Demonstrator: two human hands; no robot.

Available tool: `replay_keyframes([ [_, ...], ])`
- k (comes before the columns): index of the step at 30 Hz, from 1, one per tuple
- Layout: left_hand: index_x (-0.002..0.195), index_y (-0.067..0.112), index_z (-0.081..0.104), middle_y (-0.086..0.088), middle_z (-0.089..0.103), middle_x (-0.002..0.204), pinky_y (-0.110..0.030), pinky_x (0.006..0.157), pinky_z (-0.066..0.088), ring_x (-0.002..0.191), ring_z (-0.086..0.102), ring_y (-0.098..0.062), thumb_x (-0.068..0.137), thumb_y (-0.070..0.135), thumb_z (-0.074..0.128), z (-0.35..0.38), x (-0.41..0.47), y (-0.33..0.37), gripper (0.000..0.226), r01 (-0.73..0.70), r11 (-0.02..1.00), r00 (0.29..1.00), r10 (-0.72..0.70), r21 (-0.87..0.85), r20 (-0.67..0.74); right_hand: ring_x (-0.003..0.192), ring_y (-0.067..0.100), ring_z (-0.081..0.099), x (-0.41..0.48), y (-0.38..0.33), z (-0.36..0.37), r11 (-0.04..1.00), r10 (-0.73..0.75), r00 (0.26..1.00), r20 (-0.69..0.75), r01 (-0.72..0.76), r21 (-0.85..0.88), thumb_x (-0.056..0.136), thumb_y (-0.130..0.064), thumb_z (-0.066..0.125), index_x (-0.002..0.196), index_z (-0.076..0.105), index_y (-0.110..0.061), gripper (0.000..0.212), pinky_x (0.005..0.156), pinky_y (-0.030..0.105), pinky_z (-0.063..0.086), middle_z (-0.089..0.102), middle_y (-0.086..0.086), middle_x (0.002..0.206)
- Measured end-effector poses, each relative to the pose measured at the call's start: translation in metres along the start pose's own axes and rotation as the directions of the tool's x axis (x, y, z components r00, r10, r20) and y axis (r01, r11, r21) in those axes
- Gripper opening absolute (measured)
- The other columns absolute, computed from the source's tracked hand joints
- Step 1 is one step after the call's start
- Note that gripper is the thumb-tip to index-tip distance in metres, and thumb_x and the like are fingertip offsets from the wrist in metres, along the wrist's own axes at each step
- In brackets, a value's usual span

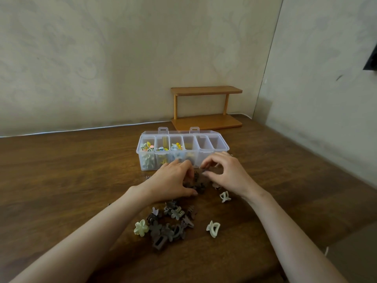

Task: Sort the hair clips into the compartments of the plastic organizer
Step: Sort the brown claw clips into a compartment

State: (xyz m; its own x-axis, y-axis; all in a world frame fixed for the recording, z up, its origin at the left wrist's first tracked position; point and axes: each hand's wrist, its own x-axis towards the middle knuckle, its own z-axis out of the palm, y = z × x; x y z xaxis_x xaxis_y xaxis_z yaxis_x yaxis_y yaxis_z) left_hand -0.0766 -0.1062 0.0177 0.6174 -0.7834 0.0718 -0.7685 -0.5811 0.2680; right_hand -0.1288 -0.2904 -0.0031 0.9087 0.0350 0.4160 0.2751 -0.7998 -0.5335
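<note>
Left hand (pixel 173 180), right hand (pixel 226 174) among brown clips (pixel 199 186), organizer (pixel 204 158) behind

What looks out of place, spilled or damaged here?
Nothing damaged or spilled. Loose clips lie heaped on the table in front of the organizer, as expected mid-sort. Two cream clips sit apart, right of the heap.

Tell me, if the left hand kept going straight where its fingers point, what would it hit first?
Most likely the brown clips heaped just ahead of the left hand, then the right hand close behind them. Depth is hard to judge from this one view.
</note>
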Motion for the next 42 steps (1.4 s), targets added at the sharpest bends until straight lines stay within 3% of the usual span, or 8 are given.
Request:
replay_keyframes([
  [3,0.112,0.02,0.047,0.003,0.056,0.107,-0.027,0.086,0.045,0.097,0.052,-0.012,0.078,0.039,0.068,-0.002,0.001,-0.002,0.043,0.004,0.998,0.999,-0.002,-0.055,0.036,0.085,-0.002,0.057,0.0,-0.008,-0.005,0.972,0.093,0.99,-0.106,-0.067,0.224,0.082,-0.012,0.069,0.089,0.065,-0.019,0.011,0.073,0.012,0.047,0.063,-0.01,0.09],
  [6,0.11,0.019,0.048,0.002,0.06,0.105,-0.028,0.084,0.049,0.094,0.056,-0.011,0.079,0.034,0.069,-0.006,0.001,-0.004,0.041,-0.013,0.994,1.0,0.015,-0.108,0.023,0.075,-0.004,0.057,0.009,-0.017,-0.009,0.95,0.128,0.97,-0.208,-0.059,0.308,0.083,-0.007,0.067,0.088,0.065,-0.015,0.01,0.067,0.011,0.047,0.063,-0.007,0.086],
  [17,0.106,0.018,0.051,0.004,0.061,0.103,-0.023,0.082,0.053,0.094,0.06,-0.01,0.082,0.025,0.067,-0.015,-0.001,-0.004,0.029,-0.033,0.96,0.994,0.002,-0.277,-0.11,0.081,0.003,0.056,0.071,-0.025,0.002,0.992,0.089,0.961,-0.26,-0.061,0.113,0.085,-0.004,0.064,0.102,0.064,-0.012,0.018,0.065,0.003,0.042,0.063,0.003,0.099],
  [22,0.106,0.016,0.049,0.006,0.057,0.099,-0.025,0.081,0.054,0.093,0.061,-0.011,0.082,0.015,0.066,-0.015,0.001,-0.009,0.03,-0.02,0.937,0.991,-0.027,-0.349,-0.128,0.075,0.0,0.055,0.056,-0.027,0.0,0.989,0.067,0.948,-0.313,-0.021,0.147,0.087,-0.004,0.061,0.1,0.066,-0.01,0.015,0.064,0.004,0.042,0.062,0.0,0.095],
  [26,0.105,0.019,0.047,0.007,0.054,0.098,-0.018,0.072,0.053,0.083,0.058,-0.004,0.081,0.012,0.067,-0.012,0.002,-0.015,0.031,-0.017,0.924,0.978,-0.065,-0.382,-0.2,0.07,-0.006,0.056,0.035,-0.028,0.002,0.979,0.083,0.967,-0.242,-0.034,0.201,0.088,-0.009,0.062,0.098,0.062,-0.016,0.012,0.062,0.01,0.046,0.06,-0.009,0.085],
  [33,0.11,0.015,0.05,0.004,0.058,0.101,-0.016,0.071,0.052,0.088,0.06,-0.007,0.078,0.009,0.07,-0.011,0.004,-0.017,0.039,-0.081,0.916,0.923,-0.079,-0.393,-0.375,0.083,0.017,0.065,0.026,-0.035,0.011,0.889,0.205,0.978,0.039,-0.203,0.411,0.085,-0.027,0.068,0.093,0.051,-0.02,0.02,0.075,0.03,0.054,0.067,0.004,0.088],
  [37,0.109,0.013,0.052,0.0,0.06,0.103,-0.017,0.074,0.053,0.089,0.061,-0.007,0.078,0.009,0.07,-0.01,0.005,-0.018,0.036,-0.139,0.915,0.913,-0.03,-0.378,-0.407,0.087,0.027,0.067,0.025,-0.035,0.016,0.853,0.202,0.977,0.074,-0.213,0.476,0.082,-0.021,0.071,0.096,0.051,-0.016,0.025,0.083,0.043,0.056,0.069,0.006,0.088],
  [42,0.106,0.015,0.053,0.003,0.058,0.104,-0.014,0.07,0.053,0.088,0.061,-0.005,0.079,0.012,0.069,-0.013,0.006,-0.019,0.031,-0.133,0.924,0.92,-0.021,-0.36,-0.392,0.084,0.02,0.065,0.025,-0.032,0.011,0.834,0.21,0.975,0.071,-0.217,0.508,0.081,-0.016,0.071,0.099,0.052,-0.017,0.026,0.079,0.033,0.054,0.066,0.001,0.085],
])
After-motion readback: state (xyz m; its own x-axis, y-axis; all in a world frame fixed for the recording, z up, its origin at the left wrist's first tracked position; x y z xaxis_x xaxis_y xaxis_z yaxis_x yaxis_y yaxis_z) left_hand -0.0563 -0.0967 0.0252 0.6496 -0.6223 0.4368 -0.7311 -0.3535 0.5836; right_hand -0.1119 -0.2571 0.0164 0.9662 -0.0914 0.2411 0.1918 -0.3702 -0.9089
